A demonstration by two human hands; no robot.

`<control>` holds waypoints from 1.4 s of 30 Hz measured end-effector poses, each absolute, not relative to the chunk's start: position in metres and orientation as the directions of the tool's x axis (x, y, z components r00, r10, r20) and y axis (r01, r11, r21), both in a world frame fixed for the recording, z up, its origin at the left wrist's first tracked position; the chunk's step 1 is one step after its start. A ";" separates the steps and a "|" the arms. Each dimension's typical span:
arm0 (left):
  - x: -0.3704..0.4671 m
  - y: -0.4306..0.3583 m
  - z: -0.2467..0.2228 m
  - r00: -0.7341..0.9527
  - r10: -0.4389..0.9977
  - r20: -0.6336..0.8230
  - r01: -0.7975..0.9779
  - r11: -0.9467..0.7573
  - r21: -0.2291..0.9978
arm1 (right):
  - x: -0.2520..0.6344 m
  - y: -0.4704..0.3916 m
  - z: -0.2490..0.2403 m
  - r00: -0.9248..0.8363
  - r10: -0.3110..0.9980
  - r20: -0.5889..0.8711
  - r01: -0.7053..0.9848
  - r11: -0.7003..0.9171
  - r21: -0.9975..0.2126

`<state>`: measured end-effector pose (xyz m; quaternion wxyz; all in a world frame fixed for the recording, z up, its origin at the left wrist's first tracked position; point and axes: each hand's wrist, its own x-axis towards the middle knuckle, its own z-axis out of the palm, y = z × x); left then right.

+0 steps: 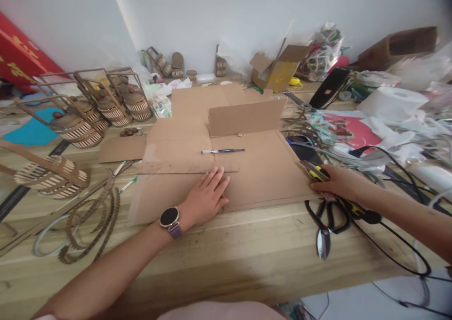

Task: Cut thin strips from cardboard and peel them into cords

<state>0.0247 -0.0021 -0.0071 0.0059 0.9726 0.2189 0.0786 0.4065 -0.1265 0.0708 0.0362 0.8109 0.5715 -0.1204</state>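
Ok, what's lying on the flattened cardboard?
A pen, the left hand near the front edge, and something small by the raised flap, too blurred to name. Whatever the hand and cardboard cover can't be seen.

Left hand (208, 192): spread palm-down on the cardboard (261, 174), a watch (170, 217) on its wrist
Right hand (330, 181): closed around a yellow-and-black tool (318, 173) at the cardboard's right edge
Pen (223, 151): lying on the cardboard, beyond the left hand's fingers
Shears (322, 242): on the wooden table (247, 263), black handles near the right hand
Slatted baskets (79, 131): grouped at left, with tall handles
Paper roll (395, 104): at right, among plastic bags
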 end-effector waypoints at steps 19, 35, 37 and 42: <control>0.053 0.022 0.019 0.942 0.331 0.049 0.329 -0.943 0.049 | 0.257 -0.092 0.064 -0.479 0.848 -0.228 0.875 0.480 -0.055; 0.057 0.022 -0.001 0.961 0.261 0.095 0.262 -0.965 -0.002 | 0.250 -0.080 0.063 -0.554 0.783 -0.283 0.817 0.576 -0.005; 0.057 0.021 0.000 0.962 0.259 0.087 0.260 -0.965 -0.005 | 0.248 -0.080 0.065 -0.541 0.781 -0.313 0.819 0.574 0.018; 0.057 0.020 0.000 0.960 0.272 0.067 0.273 -0.962 0.002 | 0.240 -0.080 0.072 -0.487 0.789 -0.375 0.831 0.550 0.076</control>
